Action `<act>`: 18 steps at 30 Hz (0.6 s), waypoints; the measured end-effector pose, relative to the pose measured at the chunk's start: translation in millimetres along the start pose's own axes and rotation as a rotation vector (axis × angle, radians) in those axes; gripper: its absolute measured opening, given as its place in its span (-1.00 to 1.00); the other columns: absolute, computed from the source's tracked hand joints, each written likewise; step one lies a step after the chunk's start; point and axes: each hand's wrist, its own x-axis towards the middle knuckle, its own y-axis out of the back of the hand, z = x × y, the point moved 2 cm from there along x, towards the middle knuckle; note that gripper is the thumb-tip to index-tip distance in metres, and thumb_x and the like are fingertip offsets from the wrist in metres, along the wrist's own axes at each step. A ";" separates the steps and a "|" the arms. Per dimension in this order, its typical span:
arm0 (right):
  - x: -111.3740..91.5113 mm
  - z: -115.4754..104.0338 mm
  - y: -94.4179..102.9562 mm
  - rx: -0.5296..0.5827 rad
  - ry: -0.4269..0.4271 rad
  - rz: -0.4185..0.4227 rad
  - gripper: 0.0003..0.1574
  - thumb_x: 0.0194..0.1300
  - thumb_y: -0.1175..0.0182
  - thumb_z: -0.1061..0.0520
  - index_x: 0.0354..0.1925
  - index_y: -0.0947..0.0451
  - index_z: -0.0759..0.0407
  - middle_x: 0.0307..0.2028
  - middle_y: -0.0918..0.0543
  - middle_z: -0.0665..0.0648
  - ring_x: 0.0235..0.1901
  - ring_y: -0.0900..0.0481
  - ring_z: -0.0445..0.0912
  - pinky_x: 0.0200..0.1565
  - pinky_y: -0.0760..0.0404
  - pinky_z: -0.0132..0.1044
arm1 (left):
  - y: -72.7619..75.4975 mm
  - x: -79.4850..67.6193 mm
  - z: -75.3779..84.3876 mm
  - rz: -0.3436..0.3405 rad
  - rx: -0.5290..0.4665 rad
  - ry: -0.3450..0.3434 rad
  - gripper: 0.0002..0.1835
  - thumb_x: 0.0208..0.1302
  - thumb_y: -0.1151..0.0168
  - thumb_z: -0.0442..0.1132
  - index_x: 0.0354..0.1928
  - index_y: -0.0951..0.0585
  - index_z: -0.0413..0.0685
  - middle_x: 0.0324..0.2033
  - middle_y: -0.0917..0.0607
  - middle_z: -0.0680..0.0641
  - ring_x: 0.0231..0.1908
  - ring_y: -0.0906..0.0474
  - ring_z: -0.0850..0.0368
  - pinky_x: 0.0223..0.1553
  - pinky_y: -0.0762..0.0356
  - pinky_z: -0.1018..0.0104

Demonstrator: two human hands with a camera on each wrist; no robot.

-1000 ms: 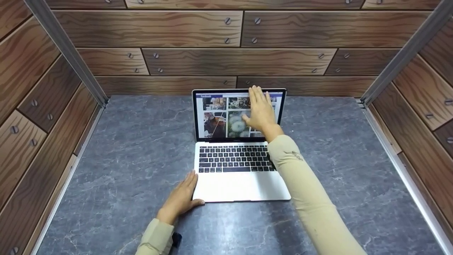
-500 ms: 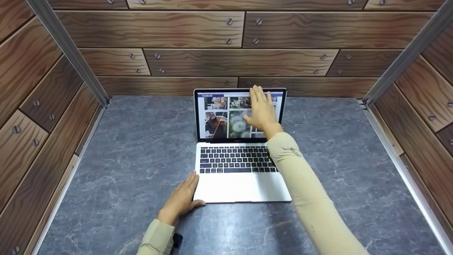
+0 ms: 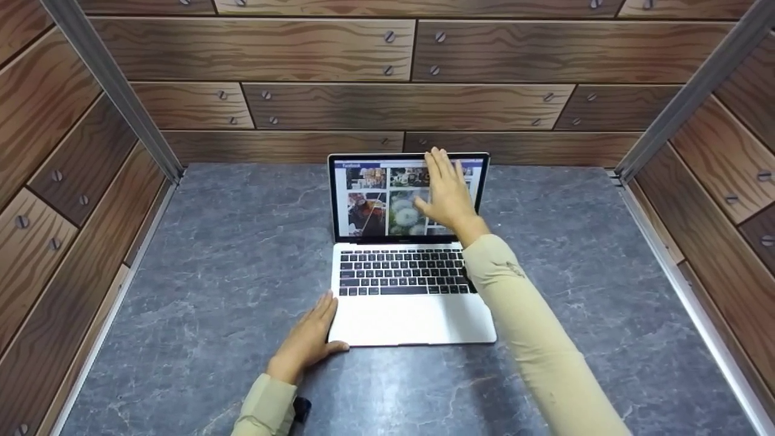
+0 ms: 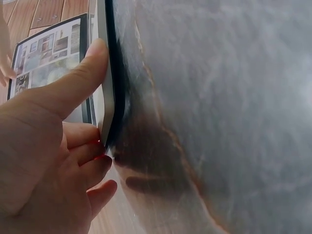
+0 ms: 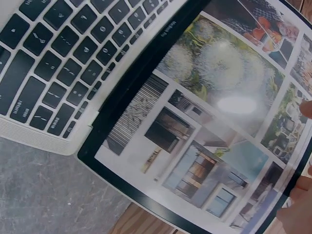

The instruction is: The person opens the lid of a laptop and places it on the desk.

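Observation:
An open silver laptop [image 3: 396, 318] stands on the table, its screen [image 3: 366, 212] tilted back and showing a page of photos. My left hand [image 3: 309, 336] holds the front left corner of the base, thumb along the front edge and fingers by the left side. In the left wrist view the thumb [image 4: 80, 78] lies at the thin front edge, with bent fingers below. My right hand [image 3: 449, 194] lies in front of the right part of the screen, fingers straight up to the top edge and thumb out sideways. In the right wrist view only some fingertips [image 5: 297, 195] show at the top bezel.
The grey marbled table [image 3: 230, 254] extends around the laptop. Walls with a wood-plank pattern [image 3: 339, 54] rise at the back and both sides, with metal posts [image 3: 115, 85] in the back corners. A small black object [image 3: 301, 409] sits at the left wrist.
The right wrist and forearm have shifted slightly to the right. The laptop and the left hand look the same.

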 end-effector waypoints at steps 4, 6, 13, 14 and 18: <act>-6.5 4.6 -2.8 -0.001 0.036 0.035 0.13 0.20 -0.26 -0.02 0.50 0.12 0.28 0.55 0.10 0.26 0.56 0.17 0.12 0.58 0.21 0.10 | 0.4 1.7 0.2 0.002 0.003 -0.007 0.00 0.04 -0.43 0.00 0.41 -0.19 -0.37 0.45 -0.17 -0.36 0.48 -0.07 -0.26 0.48 -0.13 -0.17; -9.5 7.2 -3.7 -0.015 0.045 0.043 0.11 0.21 -0.26 -0.01 0.51 0.11 0.26 0.55 0.12 0.24 0.56 0.17 0.11 0.58 0.21 0.11 | 0.6 2.2 0.5 0.005 0.003 -0.006 -0.01 0.03 -0.44 -0.01 0.41 -0.20 -0.36 0.45 -0.17 -0.35 0.48 -0.08 -0.26 0.48 -0.13 -0.16; -17.2 12.5 -4.8 -0.030 0.055 0.066 0.08 0.23 -0.24 0.01 0.51 0.10 0.24 0.55 0.13 0.23 0.56 0.16 0.10 0.58 0.23 0.12 | 0.5 2.4 1.5 0.008 0.007 0.001 -0.02 0.02 -0.45 -0.02 0.39 -0.22 -0.38 0.45 -0.19 -0.35 0.48 -0.09 -0.26 0.49 -0.11 -0.15; -18.3 13.0 -4.5 -0.029 0.052 0.073 0.08 0.23 -0.24 0.02 0.51 0.10 0.24 0.55 0.12 0.23 0.56 0.15 0.11 0.58 0.22 0.12 | 0.5 2.4 1.6 0.011 0.005 -0.002 -0.02 0.02 -0.45 -0.02 0.39 -0.22 -0.38 0.44 -0.20 -0.35 0.48 -0.09 -0.26 0.49 -0.11 -0.15; -24.0 15.1 -3.0 -0.029 0.058 0.112 0.06 0.22 -0.24 0.03 0.50 0.07 0.24 0.54 0.07 0.25 0.56 0.11 0.11 0.57 0.19 0.13 | 0.9 2.0 1.2 0.015 0.001 -0.007 -0.01 0.02 -0.45 -0.02 0.39 -0.22 -0.38 0.44 -0.20 -0.36 0.48 -0.09 -0.26 0.49 -0.11 -0.15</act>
